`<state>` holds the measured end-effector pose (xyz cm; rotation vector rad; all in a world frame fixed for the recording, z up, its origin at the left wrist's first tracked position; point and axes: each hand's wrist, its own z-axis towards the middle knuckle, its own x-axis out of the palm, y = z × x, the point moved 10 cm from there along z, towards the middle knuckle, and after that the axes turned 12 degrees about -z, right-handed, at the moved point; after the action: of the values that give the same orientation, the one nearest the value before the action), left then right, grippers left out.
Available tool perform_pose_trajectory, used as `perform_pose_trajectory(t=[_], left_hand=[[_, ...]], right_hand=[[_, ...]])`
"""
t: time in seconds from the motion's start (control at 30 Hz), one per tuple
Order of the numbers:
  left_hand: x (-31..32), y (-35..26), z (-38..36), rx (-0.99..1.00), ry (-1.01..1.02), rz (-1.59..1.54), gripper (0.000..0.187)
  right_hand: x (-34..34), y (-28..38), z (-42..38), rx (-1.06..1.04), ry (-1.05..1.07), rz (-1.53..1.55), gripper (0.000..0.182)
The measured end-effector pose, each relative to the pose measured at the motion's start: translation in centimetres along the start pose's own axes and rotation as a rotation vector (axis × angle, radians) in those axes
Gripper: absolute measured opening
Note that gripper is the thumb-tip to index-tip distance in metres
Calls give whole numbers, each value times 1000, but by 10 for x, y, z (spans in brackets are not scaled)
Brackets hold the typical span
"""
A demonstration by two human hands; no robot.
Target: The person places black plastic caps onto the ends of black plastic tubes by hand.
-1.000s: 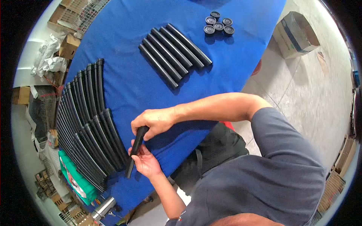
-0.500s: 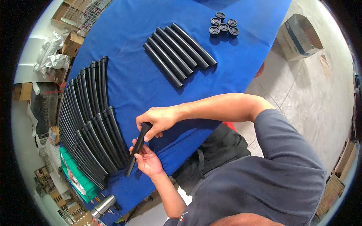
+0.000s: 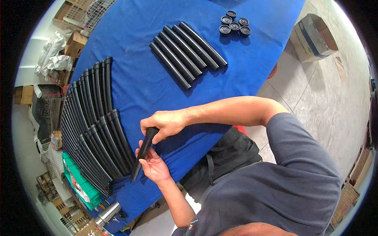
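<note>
My right hand [image 3: 165,124] is wrapped around the upper end of a black plastic tube [image 3: 145,152], its thumb pressed along the side. Lower down, my left hand [image 3: 154,167] holds the same tube from beneath, palm up, with the thumb against it. The tube slants, its lower end pointing at the near left; its top is hidden under my right fingers. Just left of my hands lie rows of black tubes with collared ends [image 3: 104,145]. Beyond them are several plain black tubes [image 3: 187,51] side by side. Round black caps [image 3: 235,26] sit in a cluster at the far edge.
A blue cloth [image 3: 130,86] covers the table. Near its left edge are a green bin [image 3: 80,185] and a metal cylinder [image 3: 108,213]. An open carton [image 3: 313,37] stands on the floor at the right. Boxes and wire racks line the left side.
The held tube's lower end has shifted slightly up, and my right hand a little to the left. Both hands keep their grip; the laid-out tubes and caps stay in place.
</note>
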<state>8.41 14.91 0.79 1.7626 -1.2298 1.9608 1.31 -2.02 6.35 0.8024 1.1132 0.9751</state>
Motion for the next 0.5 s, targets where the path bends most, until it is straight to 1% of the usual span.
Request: perform_pose_trajectory(t=[0.07, 0.17, 0.27, 0.37, 0.4, 0.43, 0.5], left_hand=[[-4, -2, 0, 3, -7, 11, 34], [-5, -3, -1, 16, 1, 42, 33], [2, 0, -1, 4, 12, 53, 32], [3, 2, 0, 6, 3, 13, 32], [0, 0, -1, 13, 0, 13, 33], [-4, -2, -2, 19, -7, 14, 33], [-2, -1, -1, -12, 51, -26, 32]], right_hand=[[-6, 3, 0, -180, -151, -144, 36], [-4, -4, -7, 225, 77, 108, 36], [7, -13, -6, 243, 137, 185, 38], [1, -7, 2, -60, -56, -115, 38], [-3, 1, 2, -72, -53, -101, 36], [-3, -1, 0, 18, -2, -12, 34], [0, -4, -5, 198, 100, 169, 31]])
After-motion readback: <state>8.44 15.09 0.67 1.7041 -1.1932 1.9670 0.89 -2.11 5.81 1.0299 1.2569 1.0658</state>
